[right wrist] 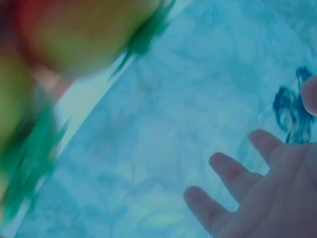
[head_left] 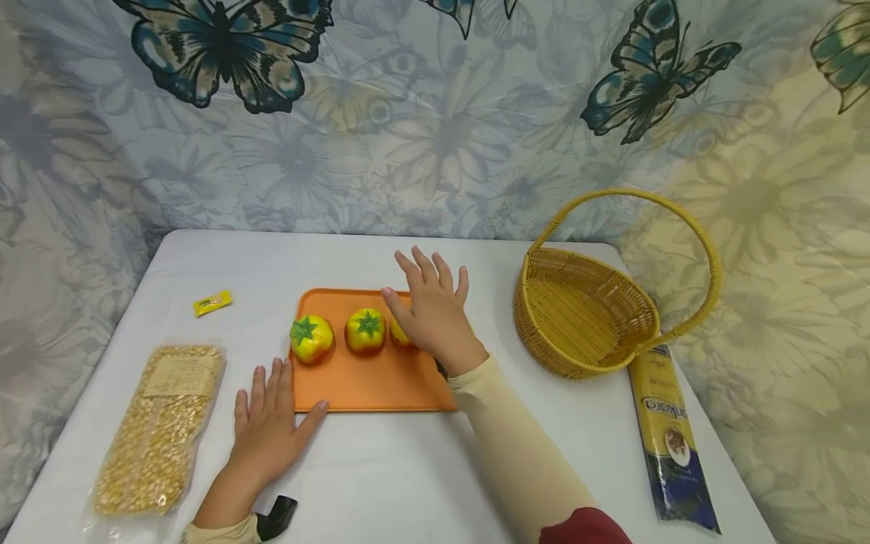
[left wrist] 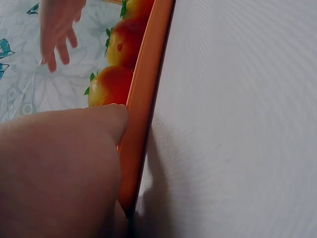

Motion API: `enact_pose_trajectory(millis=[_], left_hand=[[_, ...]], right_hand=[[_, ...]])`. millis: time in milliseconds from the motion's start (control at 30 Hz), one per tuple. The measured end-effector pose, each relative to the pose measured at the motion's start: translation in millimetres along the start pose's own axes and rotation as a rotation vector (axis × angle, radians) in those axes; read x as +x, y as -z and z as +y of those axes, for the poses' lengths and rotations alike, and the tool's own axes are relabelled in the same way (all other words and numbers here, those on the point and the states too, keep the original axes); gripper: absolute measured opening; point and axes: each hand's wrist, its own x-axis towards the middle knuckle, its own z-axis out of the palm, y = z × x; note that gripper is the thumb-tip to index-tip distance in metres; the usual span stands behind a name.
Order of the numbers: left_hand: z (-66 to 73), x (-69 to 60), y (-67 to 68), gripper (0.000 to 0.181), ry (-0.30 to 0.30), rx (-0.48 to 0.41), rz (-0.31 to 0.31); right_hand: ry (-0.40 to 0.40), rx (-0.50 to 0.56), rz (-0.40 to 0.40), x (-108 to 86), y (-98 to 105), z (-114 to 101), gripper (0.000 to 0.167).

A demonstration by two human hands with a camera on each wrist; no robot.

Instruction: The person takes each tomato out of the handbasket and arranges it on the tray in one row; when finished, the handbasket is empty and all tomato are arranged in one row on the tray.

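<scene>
An orange tray (head_left: 381, 389) lies on the table, with three yellow-and-red tomato-like fruits with green leafy tops: a left one (head_left: 312, 340), a middle one (head_left: 365, 331) and a right one (head_left: 399, 334) partly hidden by my right hand. My left hand (head_left: 272, 431) is at the tray's near left corner with its fingers straight, its thumb on the near rim. In the left wrist view the thumb (left wrist: 116, 116) meets the rim. My right hand (head_left: 438, 317) is spread over the tray's far right part, holding nothing. Its spread fingers (right wrist: 230, 171) show in the right wrist view, apart from the fruits.
A wicker basket (head_left: 578, 313) with a tall handle stands at the right. Beside it lies a yellow and blue packet (head_left: 669, 434), its top end behind the basket. At the left are a clear bag of yellow grains (head_left: 152, 438) and a small yellow wrapped piece (head_left: 213, 303).
</scene>
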Motion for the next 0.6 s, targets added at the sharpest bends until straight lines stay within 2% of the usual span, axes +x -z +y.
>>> enact_pose_trajectory(millis=[267,400,600], left_hand=[[-2.8,-5.4,2.0,0.107,0.018,-0.002,0.016],[-1.4,-3.9,2.6,0.109,0.029,-0.010,0.005],[2.9,3.8,12.0,0.114,-0.010,0.016,0.025]], right_hand=[[-0.075,0.005,0.063,-19.3,14.4,38.3,0.067],[-0.120,-0.006,0.113,-32.7,17.4,54.9,0.067],[-0.183,-0.009,0.164,-48.1,19.5,69.5,0.069]])
